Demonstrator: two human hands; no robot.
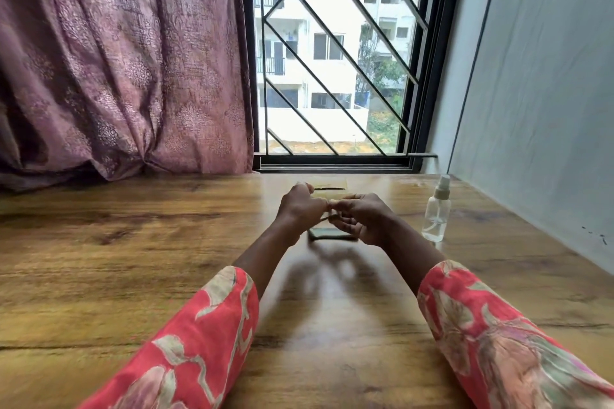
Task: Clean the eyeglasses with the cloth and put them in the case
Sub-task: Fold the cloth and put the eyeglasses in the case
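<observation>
**Eyeglasses held between both hands above the case**

The eyeglasses [327,209] are held in the air over the middle of the wooden surface [133,242], between the two hands; they are blurred and mostly hidden by the fingers, so only thin pieces of the frame can be made out. A slim arm of the frame is seen slanting down to the left below the left hand [300,207]. Which way the lenses face cannot be told.

The left hand is curled, its fingertips pinching the frame. The right hand [360,219] is likewise curled, with fingers closed on the frame where the two hands meet.

A dark, flat case [329,234] lies on the surface directly below the hands, its long axis running left to right. Whether it is open, and whether anything is inside, cannot be told. Beyond the hands, near the far edge of the surface, a pale yellowish cloth [327,183] lies flat with a thin dark strip on it.

A clear spray bottle [437,211] stands upright to the right of the hands, apart from them and close to the wall [531,76]. Broad bare wood is seen to the left and in front of the red flowered sleeves [206,342]. The far edge is met by a window grille [332,43] and a purple curtain [116,60].
</observation>
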